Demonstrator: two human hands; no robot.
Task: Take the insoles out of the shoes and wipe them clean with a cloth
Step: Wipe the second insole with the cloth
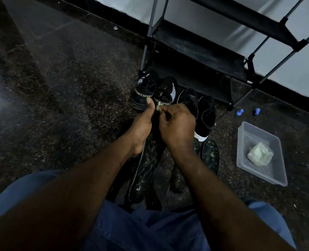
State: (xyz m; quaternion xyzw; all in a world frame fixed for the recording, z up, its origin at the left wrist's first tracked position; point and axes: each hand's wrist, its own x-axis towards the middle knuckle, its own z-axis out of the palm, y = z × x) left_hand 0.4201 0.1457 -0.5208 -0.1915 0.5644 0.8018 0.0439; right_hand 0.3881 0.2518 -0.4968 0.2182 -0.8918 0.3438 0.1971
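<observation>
The insole is gripped by the left hand in front of the shoe rack. A small cloth is pinched against its far end by the right hand. Under excess pressure the insole may be buckled or dropped.

In the centre of the frame the left hand is gripping the upper part of a dark, speckled insole, thumb pointing up. The right hand is pinching a small pale cloth at the insole's top end. A second insole is lying on the floor just right of centre. Farther right, a clear tray is holding a pale wad. Black sneakers are standing just above the hands.
</observation>
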